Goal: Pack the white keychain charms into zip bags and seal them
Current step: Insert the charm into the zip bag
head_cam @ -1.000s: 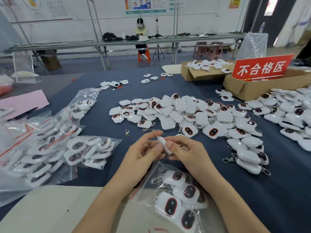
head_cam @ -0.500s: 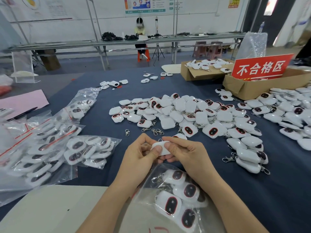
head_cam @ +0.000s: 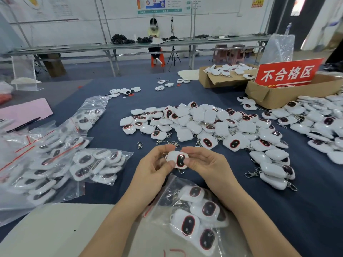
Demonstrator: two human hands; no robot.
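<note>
Charm (head_cam: 178,160), white with a dark, red-rimmed oval turned toward the camera, sits just below the centre of the frame, held between both hands above the bench (head_cam: 306,210). The left hand (head_cam: 154,169) pinches the charm's left edge between thumb and curled fingers. The right hand (head_cam: 206,164) pinches the right edge in the same way. A metal clasp shows at the charm's edges, partly hidden by the fingers. A zip bag (head_cam: 163,193) lies at bottom centre, between and under the wrists, and holds several charms. Whether its mouth is sealed cannot be told. A loose pile of charms (head_cam: 204,125) spreads across the centre and right of the frame. Filled bags (head_cam: 55,164) lie at the left. A cardboard box (head_cam: 274,97) bearing a red sign (head_cam: 287,75) stands at upper right.
</note>
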